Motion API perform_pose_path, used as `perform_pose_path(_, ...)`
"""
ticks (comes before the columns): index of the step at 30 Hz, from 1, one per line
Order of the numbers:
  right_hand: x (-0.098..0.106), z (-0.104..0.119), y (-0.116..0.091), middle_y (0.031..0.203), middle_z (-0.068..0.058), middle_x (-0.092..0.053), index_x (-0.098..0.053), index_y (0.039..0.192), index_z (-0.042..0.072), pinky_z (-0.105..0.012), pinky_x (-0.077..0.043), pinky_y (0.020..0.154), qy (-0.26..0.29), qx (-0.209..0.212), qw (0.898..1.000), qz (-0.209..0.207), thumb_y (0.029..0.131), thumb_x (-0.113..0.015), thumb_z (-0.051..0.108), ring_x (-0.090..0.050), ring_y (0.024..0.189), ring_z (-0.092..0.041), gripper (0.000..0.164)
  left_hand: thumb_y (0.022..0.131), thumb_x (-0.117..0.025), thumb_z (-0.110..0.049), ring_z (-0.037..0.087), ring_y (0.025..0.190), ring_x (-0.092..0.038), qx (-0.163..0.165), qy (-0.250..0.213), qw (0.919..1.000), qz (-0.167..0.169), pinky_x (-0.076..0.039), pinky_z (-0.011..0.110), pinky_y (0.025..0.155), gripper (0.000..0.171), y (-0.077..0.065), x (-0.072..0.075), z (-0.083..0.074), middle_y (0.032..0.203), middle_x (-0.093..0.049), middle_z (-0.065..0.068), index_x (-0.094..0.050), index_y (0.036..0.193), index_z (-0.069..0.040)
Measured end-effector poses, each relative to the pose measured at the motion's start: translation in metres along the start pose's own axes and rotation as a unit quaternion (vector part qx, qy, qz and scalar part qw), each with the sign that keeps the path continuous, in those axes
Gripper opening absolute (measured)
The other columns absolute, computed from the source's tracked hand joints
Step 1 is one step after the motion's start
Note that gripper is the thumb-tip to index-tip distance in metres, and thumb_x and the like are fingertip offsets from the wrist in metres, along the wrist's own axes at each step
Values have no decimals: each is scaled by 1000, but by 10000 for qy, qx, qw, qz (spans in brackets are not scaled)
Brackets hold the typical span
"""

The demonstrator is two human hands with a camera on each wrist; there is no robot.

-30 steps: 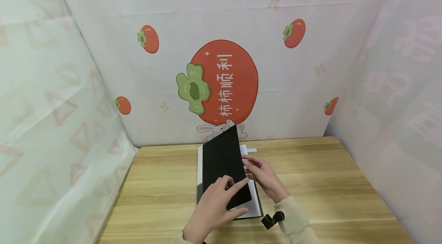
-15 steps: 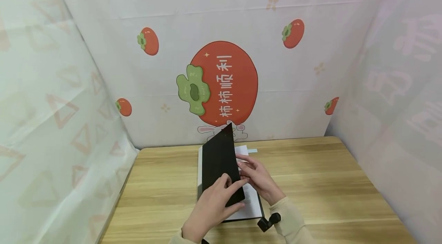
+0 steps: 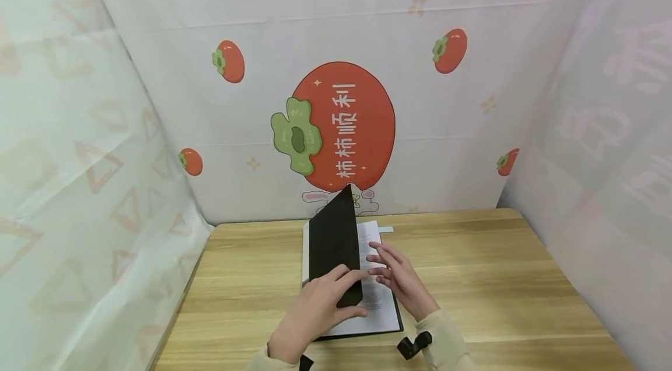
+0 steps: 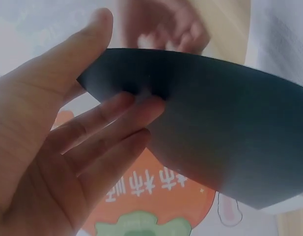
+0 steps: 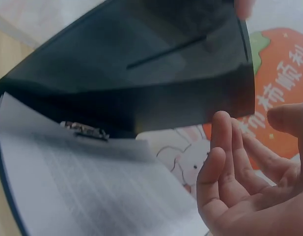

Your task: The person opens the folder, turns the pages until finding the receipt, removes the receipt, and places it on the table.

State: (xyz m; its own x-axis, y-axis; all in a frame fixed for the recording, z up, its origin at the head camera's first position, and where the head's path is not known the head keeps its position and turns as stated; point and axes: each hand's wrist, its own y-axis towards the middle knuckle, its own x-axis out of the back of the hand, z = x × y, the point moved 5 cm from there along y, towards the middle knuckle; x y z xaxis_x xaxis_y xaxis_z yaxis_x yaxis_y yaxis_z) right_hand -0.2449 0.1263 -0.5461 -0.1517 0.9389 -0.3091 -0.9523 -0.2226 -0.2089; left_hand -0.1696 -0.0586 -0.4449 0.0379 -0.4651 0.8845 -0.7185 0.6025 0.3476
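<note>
A black clip folder [image 3: 334, 245] lies on the table with its cover raised at a slant. My left hand [image 3: 320, 307] holds the cover by its free edge. In the left wrist view several fingers [image 4: 109, 132] rest on the cover's outer face [image 4: 225, 118], while a left fingertip [image 5: 244, 7] shows past the edge in the right wrist view. My right hand [image 3: 401, 280] hovers over the printed sheets [image 3: 380, 298], its fingers loosely bent and holding nothing. A metal clip [image 5: 85, 130] sits at the sheets' inner edge.
The wooden table [image 3: 472, 277] reaches to a white backdrop [image 3: 273, 9] printed with persimmons. A pale blue strip [image 3: 386, 229] sticks out past the sheets' far right side. Black straps with cameras [image 3: 415, 346] sit on the wrists.
The cover has swung left, baring more of the printed sheets. My right fingers have come away from the cover's edge; my left hand has stayed with the cover.
</note>
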Motion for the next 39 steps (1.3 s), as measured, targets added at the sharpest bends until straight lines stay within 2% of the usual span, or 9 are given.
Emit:
perform_pose_path(5, 15, -22, -3, 130, -15, -65, -53, 152, 7, -31, -54, 84, -398, -209, 9983, -372, 107, -60, 46, -69, 98, -21, 60, 83, -89, -43, 5, 87, -62, 412, -289, 9987, -15, -57, 23, 77, 61, -12, 12, 11, 110, -63, -10, -66, 135, -23)
perform_pose_path(9, 29, -36, -5, 124, -14, -67, -57, 148, 5, -27, -55, 77, -654, -171, 9938, -881, 109, -61, 37, -70, 94, -21, 51, 81, -90, -39, 5, 92, -62, 645, -439, 9965, -305, -58, 24, 80, 63, -26, 26, 17, 113, -63, -11, -66, 138, -24)
perform_pose_path(14, 46, -44, -4, 120, -17, -69, -62, 142, 2, -27, -54, 70, -799, 44, 9818, -1723, 112, -54, 28, -70, 89, -20, 40, 78, -93, -30, 4, 97, -64, 370, -496, 9936, -944, -56, 19, 82, 71, -40, 44, 23, 115, -63, -12, -65, 144, -24)
perform_pose_path(17, 52, -47, -5, 120, -19, -69, -63, 139, 3, -27, -53, 68, -792, 38, 9760, -2028, 113, -51, 27, -70, 87, -19, 38, 77, -94, -26, 4, 102, -66, 162, -543, 9909, -1218, -53, 15, 86, 76, -46, 51, 27, 117, -63, -13, -62, 147, -24)
perform_pose_path(20, 55, -50, -6, 120, -20, -69, -63, 138, 3, -27, -52, 68, -771, 64, 9743, -2114, 113, -51, 28, -70, 87, -18, 37, 76, -94, -24, 7, 106, -67, 134, -533, 9873, -1490, -51, 13, 92, 80, -54, 57, 32, 121, -64, -14, -61, 149, -24)
perform_pose_path(25, 58, -54, -6, 115, -19, -71, -62, 138, 2, -27, -54, 69, -893, 119, 9703, -2245, 114, -50, 26, -70, 85, -19, 36, 73, -97, -19, 12, 104, -69, 398, -350, 9781, -2012, -49, 13, 97, 85, -73, 66, 41, 122, -67, -9, -61, 149, -21)
perform_pose_path(32, 58, -55, -4, 116, -18, -71, -65, 137, 3, -27, -55, 65, -1364, 124, 9599, -2446, 112, -52, 23, -68, 88, -21, 34, 70, -98, -16, 15, 101, -71, 800, -89, 9686, -2354, -50, 11, 94, 84, -98, 70, 56, 120, -70, -3, -64, 147, -13)
perform_pose_path(35, 55, -54, -3, 119, -19, -70, -66, 136, 1, -27, -55, 65, -1713, 141, 9543, -2446, 111, -54, 21, -68, 90, -22, 34, 74, -96, -22, 15, 101, -71, 761, -40, 9610, -2660, -49, 10, 95, 76, -108, 73, 61, 119, -72, -1, -66, 144, -9)
perform_pose_path(39, 52, -55, -2, 121, -20, -70, -67, 135, 0, -27, -55, 66, -2029, 199, 9469, -2488, 110, -56, 21, -67, 87, -22, 35, 87, -85, -40, 16, 108, -71, 629, -42, 9491, -3085, -47, 11, 99, 65, -119, 74, 66, 121, -74, 5, -68, 139, -4)
